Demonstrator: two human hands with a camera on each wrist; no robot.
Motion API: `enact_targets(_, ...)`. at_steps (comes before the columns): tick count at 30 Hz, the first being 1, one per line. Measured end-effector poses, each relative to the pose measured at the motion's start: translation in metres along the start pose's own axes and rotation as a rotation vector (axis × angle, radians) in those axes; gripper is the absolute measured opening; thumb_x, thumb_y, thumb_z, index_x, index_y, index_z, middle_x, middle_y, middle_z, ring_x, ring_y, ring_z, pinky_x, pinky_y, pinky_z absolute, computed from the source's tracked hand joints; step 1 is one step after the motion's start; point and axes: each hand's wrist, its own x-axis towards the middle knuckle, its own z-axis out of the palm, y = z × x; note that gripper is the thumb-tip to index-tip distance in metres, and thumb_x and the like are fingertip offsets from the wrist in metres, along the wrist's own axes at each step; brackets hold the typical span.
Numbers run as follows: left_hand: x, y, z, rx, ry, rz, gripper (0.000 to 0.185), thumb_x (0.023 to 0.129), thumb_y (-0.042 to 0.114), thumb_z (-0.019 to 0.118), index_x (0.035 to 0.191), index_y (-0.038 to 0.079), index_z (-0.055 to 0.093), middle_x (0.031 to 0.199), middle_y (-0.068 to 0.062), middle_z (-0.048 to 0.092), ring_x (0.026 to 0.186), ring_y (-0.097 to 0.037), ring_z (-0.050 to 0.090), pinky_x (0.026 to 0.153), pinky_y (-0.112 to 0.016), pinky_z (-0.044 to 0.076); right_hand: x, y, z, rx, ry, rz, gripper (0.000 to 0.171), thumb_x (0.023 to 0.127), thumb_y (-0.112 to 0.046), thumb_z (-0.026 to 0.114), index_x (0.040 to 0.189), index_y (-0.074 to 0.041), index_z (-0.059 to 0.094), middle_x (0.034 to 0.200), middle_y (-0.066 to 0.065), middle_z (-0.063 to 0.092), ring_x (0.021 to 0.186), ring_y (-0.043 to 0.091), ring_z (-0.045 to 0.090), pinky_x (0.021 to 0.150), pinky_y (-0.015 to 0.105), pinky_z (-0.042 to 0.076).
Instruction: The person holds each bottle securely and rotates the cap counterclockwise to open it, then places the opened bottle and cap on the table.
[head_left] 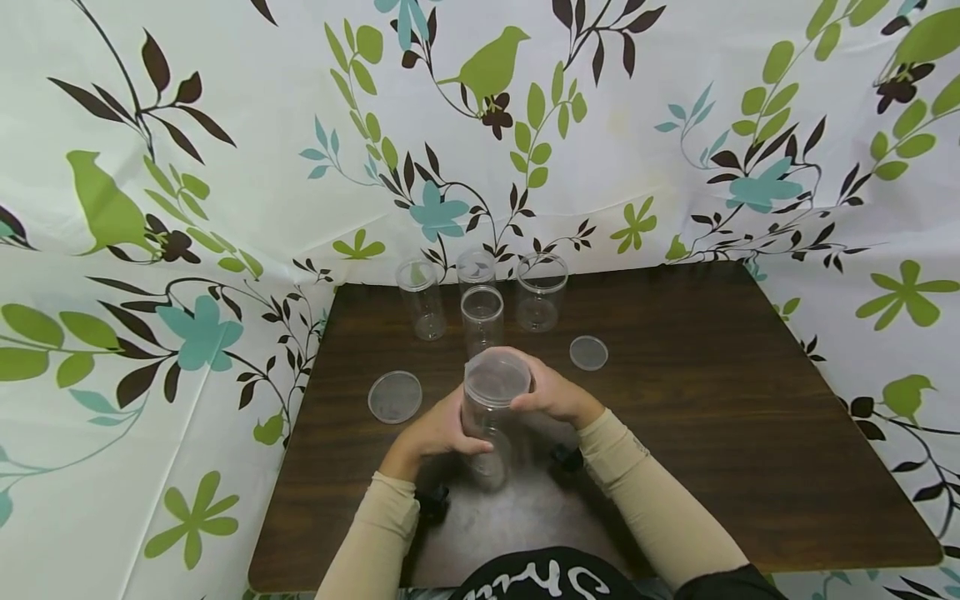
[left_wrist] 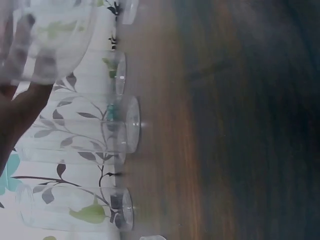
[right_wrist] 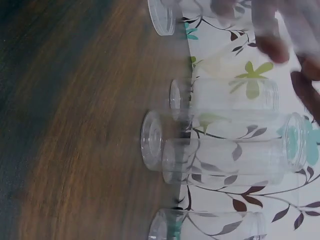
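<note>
Clear plastic throughout. Loose lid (head_left: 394, 397) lies flat at worktop (head_left: 750, 433) left. Left hand (head_left: 438, 431) wraps the body of a tall jar (head_left: 487, 433), held upright near the front centre; right hand (head_left: 553, 393) curls over its lid (head_left: 497, 373). Four open jars (head_left: 482, 317) stand behind; a smaller lid (head_left: 588, 352) lies right. Judged step: capping the jar. Next likely calls for pressing or twisting the lid till it seats square
</note>
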Motion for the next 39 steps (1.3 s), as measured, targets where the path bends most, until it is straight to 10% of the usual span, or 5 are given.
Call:
enact_targets(7, 0.0, -0.004, -0.003, -0.085, -0.145, 0.005, 0.098, 0.074, 0.018, 0.09, 0.152, 0.005, 0.031, 0.143, -0.013, 0.051, 0.13, -0.024, 0.049, 0.111, -0.034, 0.037, 0.001, 0.005, -0.007, 0.084, -0.184, -0.002, 0.098, 0.081, -0.056, 0.081, 0.149, 0.0, 0.038, 0.151, 0.024, 0.045, 0.136, 0.037, 0.047, 0.111, 0.045, 0.04)
enact_targets(14, 0.001, -0.003, -0.002, -0.095, -0.135, 0.0, 0.105, 0.075, 0.024, 0.089, 0.156, 0.007, 0.025, 0.147, -0.014, 0.046, 0.133, -0.026, 0.047, 0.111, -0.036, 0.037, 0.001, 0.011, -0.01, 0.133, -0.19, 0.0, 0.115, 0.08, -0.062, 0.078, 0.156, 0.005, 0.023, 0.157, 0.025, 0.037, 0.142, 0.035, 0.04, 0.113, 0.045, 0.038)
enact_targets(22, 0.001, -0.003, 0.002, -0.017, 0.206, -0.035, 0.1, 0.072, 0.012, 0.089, 0.154, 0.009, 0.03, 0.144, -0.012, 0.051, 0.131, -0.028, 0.05, 0.11, -0.044, 0.04, -0.001, 0.015, -0.003, 0.195, 0.058, -0.043, 0.12, 0.08, -0.049, 0.084, 0.159, 0.004, 0.01, 0.155, 0.015, 0.04, 0.14, 0.019, 0.044, 0.113, 0.033, 0.038)
enact_targets(34, 0.012, -0.021, 0.017, 0.556, 0.617, -0.039, 0.102, 0.066, 0.033, 0.096, 0.146, 0.004, 0.04, 0.136, -0.016, 0.057, 0.12, -0.035, 0.061, 0.098, -0.051, 0.05, 0.003, 0.017, 0.034, -0.086, 0.503, 0.067, 0.138, 0.07, -0.06, 0.087, 0.16, 0.002, 0.004, 0.16, 0.025, 0.029, 0.15, 0.036, 0.024, 0.121, 0.05, 0.016)
enact_targets(39, 0.017, -0.021, 0.027, 0.693, 0.715, 0.029, 0.098, 0.065, 0.038, 0.095, 0.141, 0.003, 0.044, 0.13, -0.015, 0.06, 0.11, -0.037, 0.065, 0.089, -0.054, 0.053, 0.01, 0.018, 0.047, -0.096, 0.682, 0.059, 0.125, 0.069, -0.049, 0.093, 0.158, 0.001, 0.02, 0.153, 0.023, 0.041, 0.138, 0.034, 0.04, 0.117, 0.046, 0.026)
